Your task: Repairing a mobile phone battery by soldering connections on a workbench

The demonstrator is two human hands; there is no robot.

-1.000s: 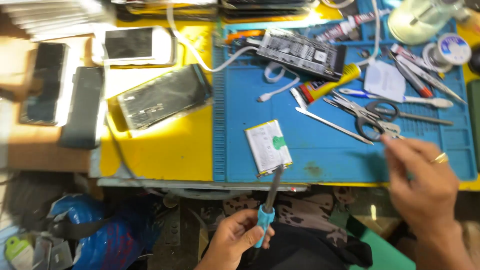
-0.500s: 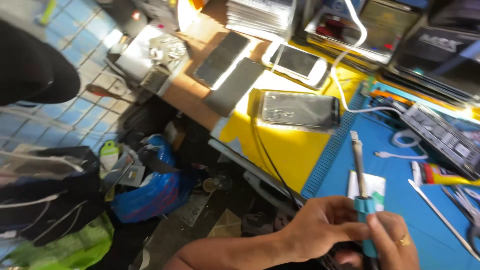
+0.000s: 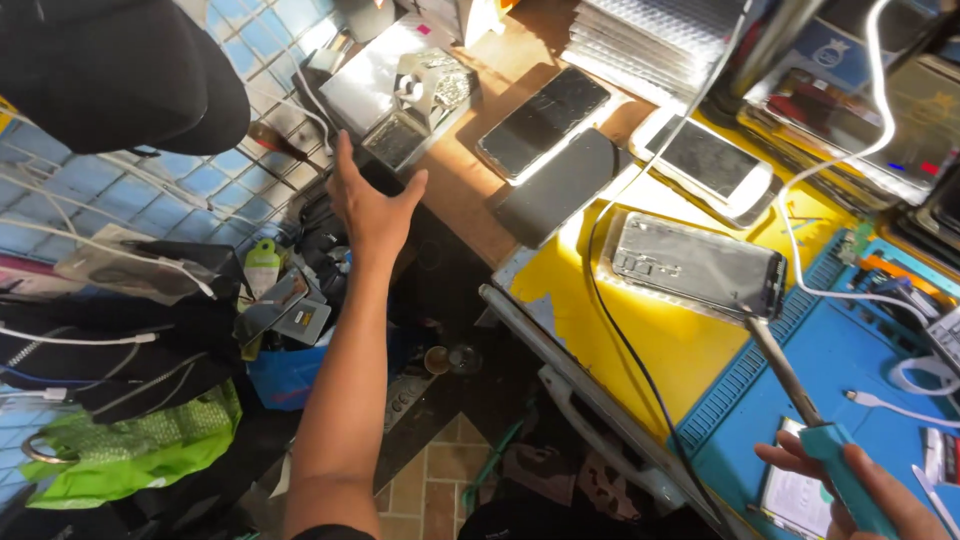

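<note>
Screwdriver [image 3: 800, 400] in right hand [image 3: 860, 490] points up-left toward opened phone [image 3: 695, 265].

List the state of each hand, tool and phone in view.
left hand: open, fingers spread, stretched out past the bench's left end, holding nothing.
right hand: closed around the screwdriver handle.
screwdriver: held, shaft pointing up toward the opened phone.
opened phone: back off, insides exposed, lying on the yellow mat.
white phone: flat, screen dark.
two dark phones: flat, screens dark.
</note>
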